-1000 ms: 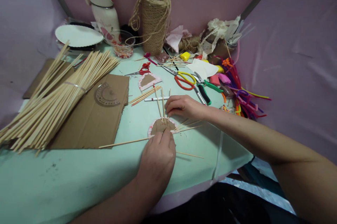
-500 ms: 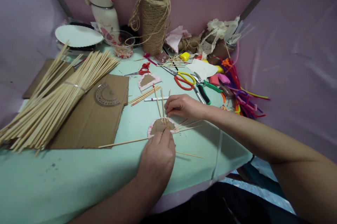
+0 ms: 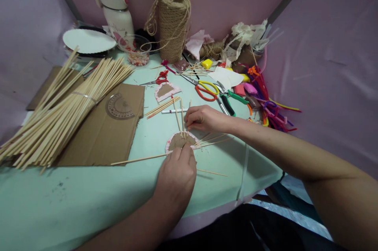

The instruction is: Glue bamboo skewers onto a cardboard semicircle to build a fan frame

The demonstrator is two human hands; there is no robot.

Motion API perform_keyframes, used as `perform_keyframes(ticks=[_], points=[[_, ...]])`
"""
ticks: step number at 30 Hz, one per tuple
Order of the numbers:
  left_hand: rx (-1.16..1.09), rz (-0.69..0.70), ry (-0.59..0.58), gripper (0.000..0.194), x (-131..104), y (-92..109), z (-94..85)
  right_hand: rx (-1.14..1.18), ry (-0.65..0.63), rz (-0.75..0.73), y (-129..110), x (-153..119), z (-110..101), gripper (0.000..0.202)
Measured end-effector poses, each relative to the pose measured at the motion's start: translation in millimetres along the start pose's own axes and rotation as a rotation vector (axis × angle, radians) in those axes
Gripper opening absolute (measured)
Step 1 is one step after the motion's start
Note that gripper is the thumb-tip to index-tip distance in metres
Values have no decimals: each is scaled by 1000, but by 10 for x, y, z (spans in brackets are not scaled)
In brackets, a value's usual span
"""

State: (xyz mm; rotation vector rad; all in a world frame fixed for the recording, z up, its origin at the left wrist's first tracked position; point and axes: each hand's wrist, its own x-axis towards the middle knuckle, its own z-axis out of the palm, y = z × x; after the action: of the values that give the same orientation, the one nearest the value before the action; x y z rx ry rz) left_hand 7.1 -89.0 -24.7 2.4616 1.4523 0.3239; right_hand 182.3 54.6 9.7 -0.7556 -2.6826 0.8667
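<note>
A small half-round piece of cardboard [image 3: 176,141] with a pink-and-white edging lies on the table. My left hand [image 3: 178,170] is closed at its lower edge, fingertips pressed on it; what lies under them is hidden. Several thin bamboo sticks fan outward from the piece, some up, some right, and one long stick [image 3: 138,159] to the left. Above the piece, my right hand [image 3: 203,119] pinches one upright stick [image 3: 190,103], whose lower end meets the cardboard. Two more sticks [image 3: 177,115] stand just left of those fingers.
A big bundle of bamboo sticks [image 3: 71,105] and a protractor [image 3: 119,107] rest on a cardboard sheet [image 3: 97,141] at left. Behind are a second edged piece [image 3: 164,90], scissors [image 3: 206,89], pruning shears [image 3: 228,99], twine [image 3: 174,23] and a bottle [image 3: 118,19]. Pipe cleaners [image 3: 270,105] lie right.
</note>
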Motion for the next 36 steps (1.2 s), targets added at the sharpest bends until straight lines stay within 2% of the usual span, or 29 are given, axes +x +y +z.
perform_keyframes(ticks=[6,18,23,30,33,36], points=[[6,-39,-39,32,19,23,-39,-22,-17,13,-28,20,-24,12],[122,73,1,26,31,36,-63,-36,-34,24,-56,34,-31,14],[191,57,17,21,40,101,-92,-62,-39,33,-90,45,-48,14],[168,62,-4,23,37,115,-143,-92,-49,43,-125,66,-48,12],[122,74,23,26,28,107,-145,-101,21,16,-187,7,-143,6],[101,85,70,31,19,89,-131,-132,201,-1,-306,-197,-317,13]])
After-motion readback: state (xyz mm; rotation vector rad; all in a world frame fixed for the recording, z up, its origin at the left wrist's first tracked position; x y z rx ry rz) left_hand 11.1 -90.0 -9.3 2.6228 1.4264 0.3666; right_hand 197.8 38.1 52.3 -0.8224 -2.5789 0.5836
